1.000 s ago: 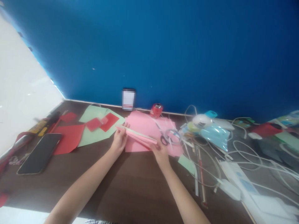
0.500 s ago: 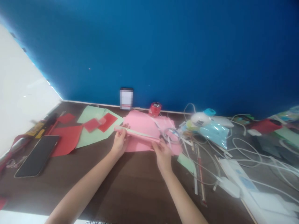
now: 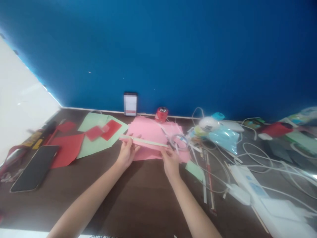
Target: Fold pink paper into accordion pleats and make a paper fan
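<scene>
Item: paper strip (image 3: 145, 141), pinched at its ends by left hand (image 3: 126, 152) and right hand (image 3: 170, 159), over pink sheets (image 3: 146, 129) near far edge of worktop (image 3: 138, 198). Risk: uneven pull may crease or tear it; scissors (image 3: 173, 141) lie close.

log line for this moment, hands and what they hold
left hand: pinches left end of folded paper strip | right hand: pinches right end | under strip: pink sheet on table | right of strip: scissors

Deep blue wall (image 3: 188, 49), white wall (image 3: 17, 99) at left, dark brown wooden table (image 3: 138, 198), soft even light
</scene>
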The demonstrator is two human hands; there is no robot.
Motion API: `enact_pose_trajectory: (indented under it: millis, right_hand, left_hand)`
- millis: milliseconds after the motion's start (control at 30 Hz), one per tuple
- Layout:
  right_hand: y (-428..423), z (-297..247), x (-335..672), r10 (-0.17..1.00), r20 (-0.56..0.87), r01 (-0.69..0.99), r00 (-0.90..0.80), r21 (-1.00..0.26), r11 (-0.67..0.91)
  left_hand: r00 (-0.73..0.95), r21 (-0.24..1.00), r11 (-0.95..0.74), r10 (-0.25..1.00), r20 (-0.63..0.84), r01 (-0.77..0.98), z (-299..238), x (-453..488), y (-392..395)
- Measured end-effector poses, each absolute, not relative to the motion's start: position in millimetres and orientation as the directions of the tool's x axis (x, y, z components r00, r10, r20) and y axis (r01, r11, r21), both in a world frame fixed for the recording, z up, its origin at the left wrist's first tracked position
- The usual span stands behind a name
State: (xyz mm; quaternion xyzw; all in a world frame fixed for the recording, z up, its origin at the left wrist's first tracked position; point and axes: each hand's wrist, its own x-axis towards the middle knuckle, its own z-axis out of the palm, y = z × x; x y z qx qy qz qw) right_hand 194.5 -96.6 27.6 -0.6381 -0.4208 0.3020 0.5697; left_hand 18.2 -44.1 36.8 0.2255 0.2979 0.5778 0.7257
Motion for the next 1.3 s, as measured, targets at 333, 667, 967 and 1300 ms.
enact_pose_trajectory:
  millis: [333,667,967,1300]
  right_hand:
    - [-95,29,196,0.904,0.059,0.073,0.423,-0.997,0.031]
    - [-104,41,190,0.847,0.104,0.262,0.521,-0.964,-0.043]
    - [-110,47,183,0.879,0.139,0.26,0.456,-0.965,0.018]
    - [-112,48,185,0.908,0.192,0.338,0.373,-0.939,0.06]
  left_hand:
    - [0.168,0.642,0.267,0.963,-0.212,-0.718,35,19,-46]
    - [0.216,0.706,0.309,0.951,-0.222,-0.637,39,28,-58]
    - [0.214,0.788,0.258,0.963,-0.164,-0.559,32,30,-58]
    - [0.211,0.823,0.244,0.965,-0.154,-0.513,32,25,-59]
